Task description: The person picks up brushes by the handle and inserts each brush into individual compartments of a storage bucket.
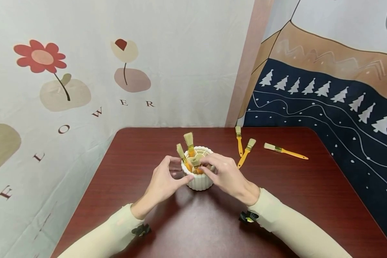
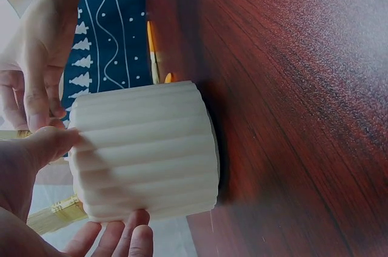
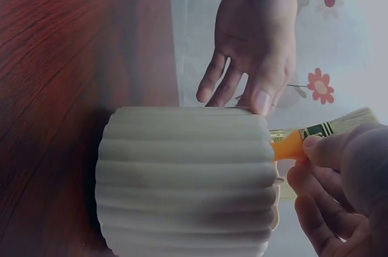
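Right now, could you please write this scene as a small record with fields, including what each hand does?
Container: white ribbed pot, upright on a dark red table
In the pot: two paintbrushes, bristles up
Left hand: holds the pot, thumb at its rim
Right hand: pinches a third paintbrush, handle pointing into the pot
On the table: three more paintbrushes, right of the pot

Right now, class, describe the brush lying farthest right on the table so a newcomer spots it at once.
On the dark red table, look right of the white ribbed pot, past a close pair of brushes. There lies a yellow-handled brush; unlike that pair, it lies alone and nearly crosswise, bristles pointing left.
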Motion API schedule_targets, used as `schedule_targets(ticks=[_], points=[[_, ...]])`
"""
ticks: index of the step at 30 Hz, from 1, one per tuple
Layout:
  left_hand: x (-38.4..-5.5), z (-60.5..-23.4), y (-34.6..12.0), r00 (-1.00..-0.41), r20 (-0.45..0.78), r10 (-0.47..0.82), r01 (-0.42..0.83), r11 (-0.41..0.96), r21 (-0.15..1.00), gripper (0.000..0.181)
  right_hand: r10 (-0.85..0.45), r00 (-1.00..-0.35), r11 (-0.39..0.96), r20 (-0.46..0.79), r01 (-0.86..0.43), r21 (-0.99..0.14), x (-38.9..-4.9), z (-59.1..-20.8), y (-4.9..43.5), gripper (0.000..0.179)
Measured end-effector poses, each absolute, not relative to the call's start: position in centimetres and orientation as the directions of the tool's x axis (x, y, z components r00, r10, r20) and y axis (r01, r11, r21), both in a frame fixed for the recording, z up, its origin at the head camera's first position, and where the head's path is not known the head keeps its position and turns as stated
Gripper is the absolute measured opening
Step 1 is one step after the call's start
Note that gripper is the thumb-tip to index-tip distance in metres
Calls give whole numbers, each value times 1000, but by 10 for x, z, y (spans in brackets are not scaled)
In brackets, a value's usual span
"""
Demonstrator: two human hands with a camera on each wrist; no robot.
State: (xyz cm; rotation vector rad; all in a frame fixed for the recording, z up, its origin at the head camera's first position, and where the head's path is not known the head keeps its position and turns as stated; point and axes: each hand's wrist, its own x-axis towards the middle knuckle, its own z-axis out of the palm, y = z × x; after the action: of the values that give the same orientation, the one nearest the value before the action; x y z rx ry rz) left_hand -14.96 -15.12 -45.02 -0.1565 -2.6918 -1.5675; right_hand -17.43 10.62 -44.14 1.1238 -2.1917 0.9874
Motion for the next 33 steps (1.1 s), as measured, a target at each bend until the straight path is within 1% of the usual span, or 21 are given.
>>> schedule_targets(ticks=[8,12,27,33], points=[[-149,-451,-151,-995,69,73,96,486,869,73,-525,-496,469,692,-847,-251,-174,-447,103,28],[-148,-450,-151,-995,72,72,98,483,870,73,-541,-481,487,690,-848,-209,-173,-449,102,28],[-148,-450,-151,-995,67,70,92,477,874,73,-543,-489,485,682,-846,-220,-173,-449,101,23],[-148,-450,-151,-995,67,73,93,473,876,73,-540,-504,499,674,-836,-226,-173,-448,99,23]])
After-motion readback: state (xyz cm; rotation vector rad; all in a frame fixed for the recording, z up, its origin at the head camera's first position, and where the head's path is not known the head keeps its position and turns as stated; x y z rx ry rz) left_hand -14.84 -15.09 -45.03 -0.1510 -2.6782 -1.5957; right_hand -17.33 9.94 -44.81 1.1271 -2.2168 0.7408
